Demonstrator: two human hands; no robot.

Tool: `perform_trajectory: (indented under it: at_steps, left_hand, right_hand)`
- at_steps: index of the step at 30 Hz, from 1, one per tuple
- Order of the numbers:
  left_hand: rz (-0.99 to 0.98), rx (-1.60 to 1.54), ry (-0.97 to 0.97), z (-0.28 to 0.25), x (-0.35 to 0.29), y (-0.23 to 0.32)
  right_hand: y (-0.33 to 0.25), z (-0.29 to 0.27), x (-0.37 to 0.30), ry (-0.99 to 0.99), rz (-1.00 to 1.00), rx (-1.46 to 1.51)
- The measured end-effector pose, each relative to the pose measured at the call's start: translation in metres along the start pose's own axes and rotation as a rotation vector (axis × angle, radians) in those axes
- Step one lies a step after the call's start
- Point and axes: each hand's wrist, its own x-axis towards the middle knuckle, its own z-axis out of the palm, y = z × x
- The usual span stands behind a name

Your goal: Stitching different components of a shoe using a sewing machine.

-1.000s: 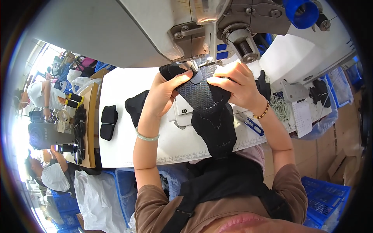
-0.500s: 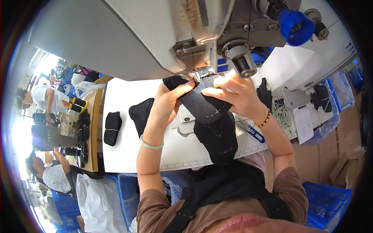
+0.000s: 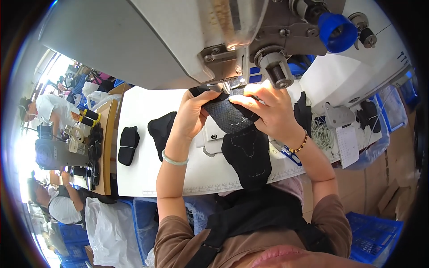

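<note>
A black mesh fabric piece [image 3: 230, 117] with white stitch-like marks lies under the needle area of a sewing machine [image 3: 172, 35]. My left hand [image 3: 193, 111] pinches its left edge, thumb on top close to the presser foot. On the other side my right hand [image 3: 275, 114] holds it, with thumb and fingers closed on the fabric beside the needle. A longer black fabric part [image 3: 247, 158], also marked in white, hangs from the mesh toward the front table edge. The machine head and my fingers hide the exact sewing spot.
Left on the white table [image 3: 147, 100] lie a banded black bundle [image 3: 128, 146] and a black fabric piece [image 3: 161, 131]. Blue-handled snips [image 3: 292, 156] and a coil of pale cord [image 3: 321, 135] sit at right. Two people work at the far left.
The mesh fabric has shifted slightly farther under the machine, and both hands have edged closer to the needle. A small grey patch seen between my fingers earlier is now mostly covered.
</note>
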Motion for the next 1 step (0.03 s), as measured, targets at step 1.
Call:
perform_trajectory:
  at_steps: [1]
  left_hand:
    - [0.001, -0.002, -0.003, 0.001, 0.0005, -0.0006]
  right_hand:
    - [-0.0011, -0.0009, -0.0008, -0.014, 0.02, 0.005]
